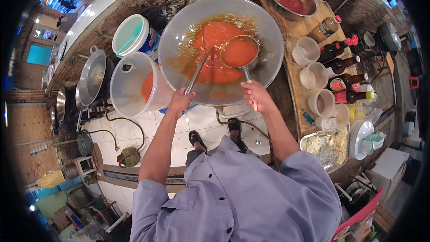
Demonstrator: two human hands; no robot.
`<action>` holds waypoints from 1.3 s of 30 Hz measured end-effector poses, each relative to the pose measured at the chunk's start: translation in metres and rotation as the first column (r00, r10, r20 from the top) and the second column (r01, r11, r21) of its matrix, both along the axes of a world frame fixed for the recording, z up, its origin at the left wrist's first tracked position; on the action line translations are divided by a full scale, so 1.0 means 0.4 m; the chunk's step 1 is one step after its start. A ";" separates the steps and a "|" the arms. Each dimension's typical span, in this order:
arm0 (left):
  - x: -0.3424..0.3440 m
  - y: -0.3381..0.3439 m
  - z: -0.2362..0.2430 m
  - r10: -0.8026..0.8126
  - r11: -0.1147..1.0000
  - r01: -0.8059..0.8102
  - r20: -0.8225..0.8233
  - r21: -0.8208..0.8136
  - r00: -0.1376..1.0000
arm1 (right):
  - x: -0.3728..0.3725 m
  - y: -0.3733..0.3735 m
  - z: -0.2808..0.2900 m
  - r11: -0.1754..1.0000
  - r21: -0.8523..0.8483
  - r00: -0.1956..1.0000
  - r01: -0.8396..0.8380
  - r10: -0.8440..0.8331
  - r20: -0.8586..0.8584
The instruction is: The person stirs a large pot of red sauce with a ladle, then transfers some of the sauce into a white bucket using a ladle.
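A big grey metal wok [172, 31] holds thick orange-red sauce [219, 31] with oil around its edges. My left hand [180, 101] is closed round a long metal-handled utensil [197, 72]; its head is hidden in the sauce. In my right hand [257, 95] is the handle of a round ladle [246, 72], its bowl full of orange sauce [240, 52] over the wok's right half. Left of the wok, near my left hand, a translucent plastic tub [123, 83] leans tilted with orange sauce inside.
A white bucket [123, 29] stands at the far left, beside hanging pans [92, 78]. On the right, a wooden table [291, 40] carries a steel bowl of red sauce [289, 2], plastic tubs [306, 50], several bottles [342, 65] and a tray [331, 161]. A hose [142, 130] crosses the tiles.
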State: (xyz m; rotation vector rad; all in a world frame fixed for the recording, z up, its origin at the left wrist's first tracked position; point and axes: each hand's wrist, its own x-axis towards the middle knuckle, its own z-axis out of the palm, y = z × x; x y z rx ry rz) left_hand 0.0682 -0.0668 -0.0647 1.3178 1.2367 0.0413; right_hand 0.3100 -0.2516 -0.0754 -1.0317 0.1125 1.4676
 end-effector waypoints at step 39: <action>0.067 0.074 0.027 0.046 0.977 -0.008 0.175 -0.211 0.983 | -0.005 -0.011 -0.050 0.992 0.029 0.992 0.126 -0.126 -0.009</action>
